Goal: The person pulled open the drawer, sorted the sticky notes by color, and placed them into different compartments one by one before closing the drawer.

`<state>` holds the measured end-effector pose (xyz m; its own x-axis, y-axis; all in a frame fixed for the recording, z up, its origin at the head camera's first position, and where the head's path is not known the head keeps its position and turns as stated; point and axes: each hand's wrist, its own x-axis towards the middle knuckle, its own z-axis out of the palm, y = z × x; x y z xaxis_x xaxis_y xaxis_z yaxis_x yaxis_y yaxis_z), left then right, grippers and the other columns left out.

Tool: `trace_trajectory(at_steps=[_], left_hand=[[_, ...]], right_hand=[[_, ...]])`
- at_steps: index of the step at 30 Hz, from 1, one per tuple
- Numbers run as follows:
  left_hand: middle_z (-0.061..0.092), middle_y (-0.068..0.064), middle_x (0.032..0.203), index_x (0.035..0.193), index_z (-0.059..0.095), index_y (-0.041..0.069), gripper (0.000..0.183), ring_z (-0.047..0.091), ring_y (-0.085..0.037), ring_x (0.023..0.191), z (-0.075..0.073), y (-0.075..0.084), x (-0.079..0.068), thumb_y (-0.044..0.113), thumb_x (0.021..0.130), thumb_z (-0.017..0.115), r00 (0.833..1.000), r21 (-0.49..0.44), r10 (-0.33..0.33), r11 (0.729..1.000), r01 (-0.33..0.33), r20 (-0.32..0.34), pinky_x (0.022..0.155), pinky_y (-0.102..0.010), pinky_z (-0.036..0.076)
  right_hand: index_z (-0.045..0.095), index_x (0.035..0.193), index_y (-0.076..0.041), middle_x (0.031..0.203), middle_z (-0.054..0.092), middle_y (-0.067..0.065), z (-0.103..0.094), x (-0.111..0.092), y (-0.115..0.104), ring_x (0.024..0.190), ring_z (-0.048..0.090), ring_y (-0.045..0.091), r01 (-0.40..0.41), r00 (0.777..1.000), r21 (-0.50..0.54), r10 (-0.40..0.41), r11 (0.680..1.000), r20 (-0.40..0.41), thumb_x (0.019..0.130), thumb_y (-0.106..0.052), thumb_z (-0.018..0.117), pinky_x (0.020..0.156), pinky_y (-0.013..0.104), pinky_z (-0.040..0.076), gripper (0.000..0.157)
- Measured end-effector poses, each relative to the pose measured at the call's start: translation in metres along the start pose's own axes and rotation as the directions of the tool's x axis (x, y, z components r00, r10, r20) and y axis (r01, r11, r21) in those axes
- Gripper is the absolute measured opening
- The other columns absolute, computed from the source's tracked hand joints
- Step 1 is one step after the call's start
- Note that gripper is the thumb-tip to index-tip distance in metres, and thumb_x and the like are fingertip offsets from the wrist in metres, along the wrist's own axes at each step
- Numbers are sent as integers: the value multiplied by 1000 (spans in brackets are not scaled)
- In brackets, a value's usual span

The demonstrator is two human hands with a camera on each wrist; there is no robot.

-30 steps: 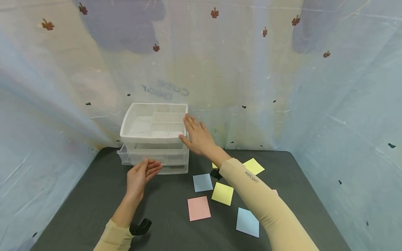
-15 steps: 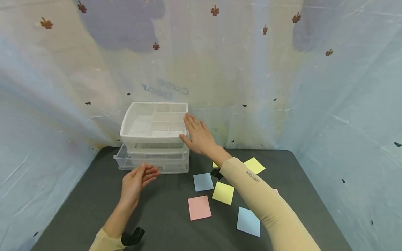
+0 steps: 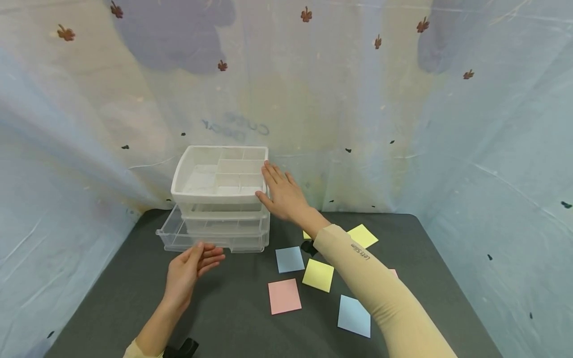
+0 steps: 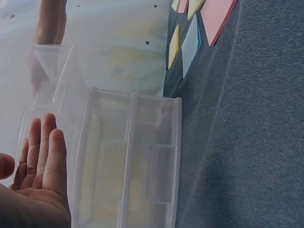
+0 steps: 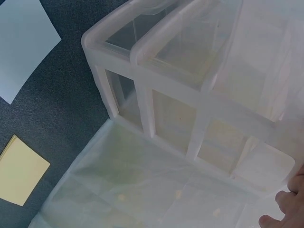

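A white plastic drawer organizer [image 3: 219, 200] with a compartmented top tray stands at the back left of the dark table. From its lower part a clear drawer [image 3: 172, 237] sticks out toward me. At that drawer's front is my left hand [image 3: 181, 278], its extended fingers overlapping the lower front edge. The left wrist view shows the left hand [image 4: 45, 178] with its four fingers fairly straight and its thumb apart. Straight-fingered, my right hand [image 3: 284, 196] lies against the organizer's upper right side; only its fingertips appear at the right wrist view's edge.
Right of the organizer lie square sticky notes: a pink note [image 3: 284, 297], blue notes [image 3: 290, 259], and yellow notes [image 3: 318, 276], some partly hidden by my right sleeve [image 3: 376, 288]. A patterned curtain [image 3: 313, 99] closes off the back and sides of the table [image 3: 241, 318].
The clear drawer has slid out toward me, and my left hand has moved back and slightly left with it. My right hand stays at the organizer's side.
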<state>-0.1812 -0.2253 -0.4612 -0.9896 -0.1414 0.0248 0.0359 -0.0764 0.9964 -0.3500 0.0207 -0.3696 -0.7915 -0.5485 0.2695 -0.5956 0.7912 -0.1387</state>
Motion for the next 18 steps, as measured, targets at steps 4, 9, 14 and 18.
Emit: trace_trajectory(at_steps=[4, 9, 14, 18], left_hand=[[78, -6, 113, 132, 59, -11, 61, 76, -17, 103, -4, 0, -5, 45, 110, 49, 1000, 10, 1, 1000, -1, 12, 92, -33, 61], [78, -7, 114, 132, 60, -11, 62, 76, -18, 104, -8, -3, -9, 46, 110, 49, 1000, 14, 8, 1000, -8, 29, 92, -35, 61], [78, -7, 113, 133, 57, -14, 65, 76, -19, 103, -10, -7, -13, 46, 110, 49, 1000, 13, 12, 1000, -13, 26, 91, -34, 61], [78, -6, 113, 133, 57, -14, 65, 76, -19, 103, -11, -8, -14, 46, 110, 49, 1000, 7, 13, 1000, -14, 22, 92, -36, 61]], right_hand=[[10, 169, -10, 176, 1, 2, -1, -1, -1, 162, 6, 21, -10, 1000, 12, 9, 1000, 5, 111, -51, 39, 131, 50, 11, 76], [10, 169, -9, 176, 2, 3, -4, -2, -2, 161, 6, 22, -11, 1000, 15, 11, 1000, 7, 111, -51, 40, 130, 51, 13, 76], [12, 168, -8, 176, 2, 3, -5, -3, -3, 161, 7, 22, -6, 1000, 27, 5, 1000, 7, 112, -50, 40, 131, 50, 11, 76], [12, 168, -8, 176, 2, 3, -4, -2, -3, 161, 7, 22, -5, 1000, 14, 5, 1000, 4, 112, -50, 39, 131, 51, 12, 76]])
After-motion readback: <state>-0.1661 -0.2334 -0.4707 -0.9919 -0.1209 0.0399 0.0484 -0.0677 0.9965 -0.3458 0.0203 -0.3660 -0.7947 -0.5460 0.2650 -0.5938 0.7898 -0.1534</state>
